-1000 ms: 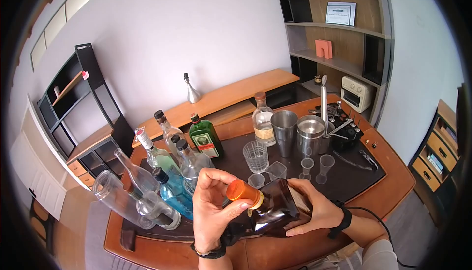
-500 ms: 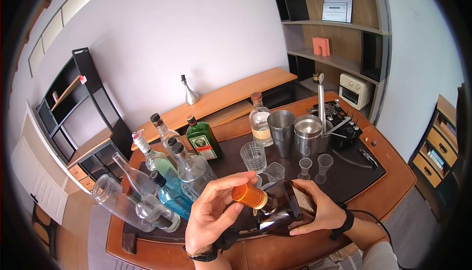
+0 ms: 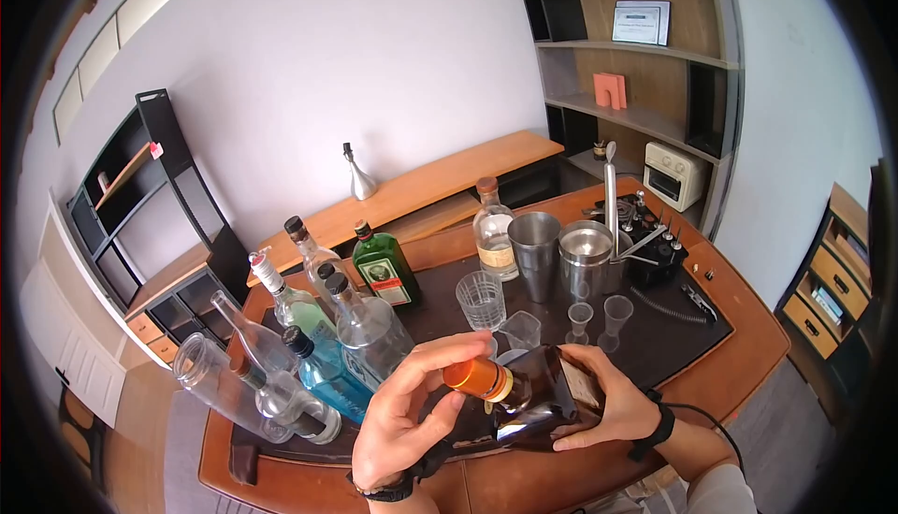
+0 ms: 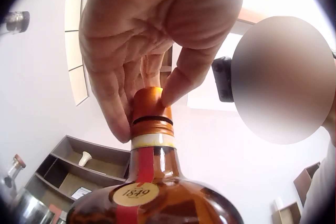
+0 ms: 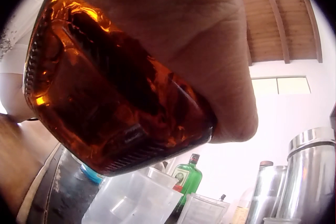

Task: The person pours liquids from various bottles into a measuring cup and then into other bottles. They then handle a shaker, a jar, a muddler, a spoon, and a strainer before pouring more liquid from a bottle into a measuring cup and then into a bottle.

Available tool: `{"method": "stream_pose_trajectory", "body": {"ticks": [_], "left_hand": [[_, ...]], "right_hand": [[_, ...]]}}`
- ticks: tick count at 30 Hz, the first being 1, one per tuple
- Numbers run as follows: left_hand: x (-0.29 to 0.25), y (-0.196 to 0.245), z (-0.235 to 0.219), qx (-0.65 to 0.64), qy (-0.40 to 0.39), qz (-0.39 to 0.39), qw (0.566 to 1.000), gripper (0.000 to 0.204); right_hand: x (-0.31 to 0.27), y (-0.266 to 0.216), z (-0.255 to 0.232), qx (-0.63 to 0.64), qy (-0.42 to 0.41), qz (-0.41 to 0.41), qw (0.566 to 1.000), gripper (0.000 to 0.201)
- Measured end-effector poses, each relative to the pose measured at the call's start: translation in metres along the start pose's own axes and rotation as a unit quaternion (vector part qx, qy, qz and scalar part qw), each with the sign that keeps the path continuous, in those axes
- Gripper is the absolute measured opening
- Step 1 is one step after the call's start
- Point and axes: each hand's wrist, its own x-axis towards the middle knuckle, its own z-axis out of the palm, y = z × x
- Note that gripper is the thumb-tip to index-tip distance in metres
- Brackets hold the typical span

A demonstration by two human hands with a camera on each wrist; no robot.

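Observation:
My right hand (image 3: pixel 619 402) grips a brown glass bottle (image 3: pixel 535 400) around its body, tilted with the neck toward the left. At the neck, my left hand (image 3: pixel 404 413) holds the orange cap (image 3: pixel 472 376) between thumb and fingers. The left wrist view shows the thumb against the cap (image 4: pixel 149 103), the fingers along its far side, and a dark gap between the cap and the ring below it. A red strip and a round "1849" label (image 4: pixel 135 194) mark the shoulder. Amber glass (image 5: pixel 105 98) fills much of the right wrist view, with my palm over it.
Several bottles stand on the left, including a blue bottle (image 3: pixel 329 381) and a green bottle (image 3: pixel 385 271). Beyond my hands are a cut-glass tumbler (image 3: pixel 481 301), steel shakers (image 3: pixel 536 257) and small glasses (image 3: pixel 615 319). A black tool stand (image 3: pixel 655 245) is at the right back.
My left thumb has moved off the cap's front toward its lower side, and the fingers now stretch over the top. More of the cap shows. The bottle has shifted slightly right.

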Motion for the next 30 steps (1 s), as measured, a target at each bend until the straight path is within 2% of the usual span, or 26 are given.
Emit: {"method": "stream_pose_trajectory", "body": {"ticks": [3, 6, 9, 10, 13, 16, 17, 22, 28, 30], "left_hand": [[-0.002, -0.003, -0.007, 0.023, -0.003, -0.015, 1.000, 0.053], [-0.002, -0.004, -0.005, 0.076, 0.035, -0.040, 0.996, 0.059], [0.000, -0.003, 0.000, 0.058, 0.064, -0.055, 0.995, 0.070], [0.003, -0.001, 0.002, 0.026, 0.051, -0.048, 0.997, 0.072], [0.002, 0.000, 0.010, -0.025, 0.069, -0.014, 0.997, 0.070], [0.000, 0.002, 0.002, 0.029, 0.013, -0.013, 0.999, 0.059], [0.000, 0.003, 0.002, 0.036, 0.020, -0.021, 0.999, 0.056], [0.002, 0.005, 0.003, 0.112, 0.096, -0.046, 0.988, 0.043], [-0.002, -0.010, -0.001, 0.062, 0.183, 0.001, 0.981, 0.037], [-0.002, -0.006, -0.002, 0.052, 0.204, -0.010, 0.977, 0.035]], "right_hand": [[-0.002, -0.003, 0.000, -0.004, 0.005, 0.010, 1.000, 0.114], [-0.002, 0.000, -0.001, -0.010, 0.000, 0.004, 1.000, 0.114], [-0.002, -0.002, -0.001, -0.011, 0.000, 0.008, 1.000, 0.113], [-0.003, -0.001, -0.001, -0.011, 0.002, 0.007, 1.000, 0.113], [-0.004, 0.001, 0.000, -0.005, 0.011, 0.007, 1.000, 0.112], [-0.005, -0.001, -0.001, 0.002, 0.017, 0.010, 1.000, 0.112], [-0.005, -0.001, -0.001, 0.000, 0.015, 0.010, 1.000, 0.112], [-0.005, 0.000, -0.001, -0.008, 0.012, 0.007, 1.000, 0.111], [-0.009, -0.005, -0.002, -0.020, 0.017, 0.015, 1.000, 0.111], [-0.011, -0.001, -0.004, -0.015, 0.026, 0.014, 0.999, 0.111]]}}
